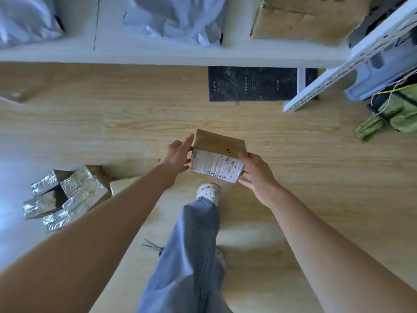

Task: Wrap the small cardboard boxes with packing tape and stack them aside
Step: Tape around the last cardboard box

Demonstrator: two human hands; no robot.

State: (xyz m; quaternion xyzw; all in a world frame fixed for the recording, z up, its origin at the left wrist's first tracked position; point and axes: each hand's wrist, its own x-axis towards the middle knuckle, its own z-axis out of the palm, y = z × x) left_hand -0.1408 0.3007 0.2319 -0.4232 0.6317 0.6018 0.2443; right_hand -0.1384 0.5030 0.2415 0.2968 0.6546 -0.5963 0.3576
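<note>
I hold a small brown cardboard box (pixel 217 154) with a white shipping label on its near face, above the wooden floor at the centre of view. My left hand (pixel 178 157) lies against its left side with fingers fairly straight. My right hand (pixel 256 172) grips the box's right lower corner, fingers curled round the edge. To the lower left, a heap of several small boxes wrapped in shiny tape (pixel 67 196) rests on the floor. No tape roll is in view.
A white shelf (pixel 158 55) runs across the top, holding grey plastic mailers (pixel 178 16) and a large cardboard box (pixel 302 16). A black mat (pixel 252 83) lies below it. A white perforated rack post (pixel 338 71) and a green bag (pixel 394 111) stand at right. My leg and shoe (pixel 208 193) are below the box.
</note>
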